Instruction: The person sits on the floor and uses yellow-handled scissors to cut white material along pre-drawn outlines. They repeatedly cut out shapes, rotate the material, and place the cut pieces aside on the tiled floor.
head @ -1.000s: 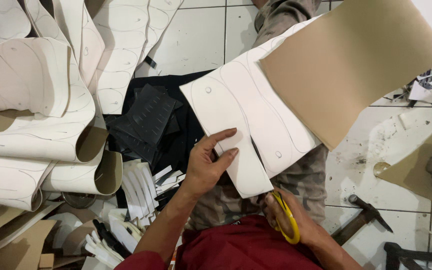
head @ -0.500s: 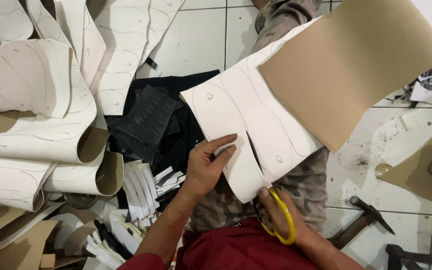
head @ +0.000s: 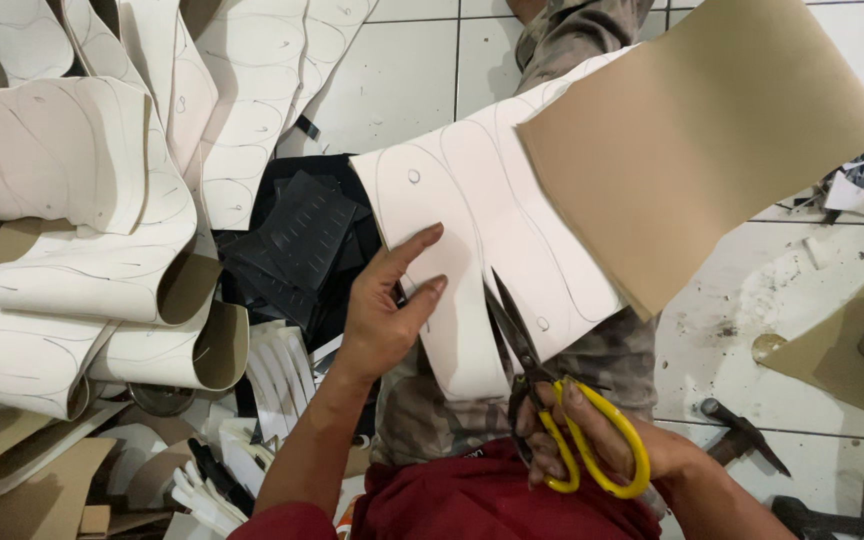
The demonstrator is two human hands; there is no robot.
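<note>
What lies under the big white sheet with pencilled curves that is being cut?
Under the white pencilled sheet show a camouflage trouser leg and black textured pieces at its left edge. Its folded-over tan underside covers the rest, so the tiled floor there is hidden.

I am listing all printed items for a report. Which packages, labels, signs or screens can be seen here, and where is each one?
None can be made out: no package, label, sign or screen.
The white sheet that the left hand holds carries only drawn pencil outlines.
The right hand holds plain yellow-handled scissors.
</note>
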